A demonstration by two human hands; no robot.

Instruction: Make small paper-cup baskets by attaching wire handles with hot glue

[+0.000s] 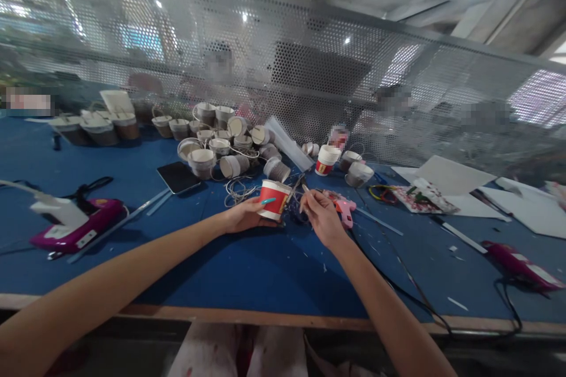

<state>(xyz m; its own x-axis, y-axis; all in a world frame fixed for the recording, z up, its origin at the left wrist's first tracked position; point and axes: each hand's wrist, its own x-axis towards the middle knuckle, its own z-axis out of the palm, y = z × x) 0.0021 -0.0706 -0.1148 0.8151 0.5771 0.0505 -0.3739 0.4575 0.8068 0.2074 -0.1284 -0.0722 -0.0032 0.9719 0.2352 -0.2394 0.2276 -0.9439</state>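
A red and white paper cup (273,200) is gripped by my left hand (247,215), slightly tilted above the blue tabletop. A bright teal sliver shows at the thumb on the cup's side. Just right of the cup, my right hand (321,215) is closed in a pinch; what lies between the fingertips is too small to make out. Beyond my right hand lies a pink glue gun (345,210). Loose grey cord (241,191) is coiled to the left of the cup, and a cord-wrapped cup (277,169) lies directly behind it.
Many small cord-wrapped cups (202,162) with handles crowd the back left. Stacked red and white cups (328,159) stand at the back. A black phone (178,178), a purple power strip (82,227) and another (522,265) at right lie on the table (230,277). A perforated metal screen (322,65) rises behind.
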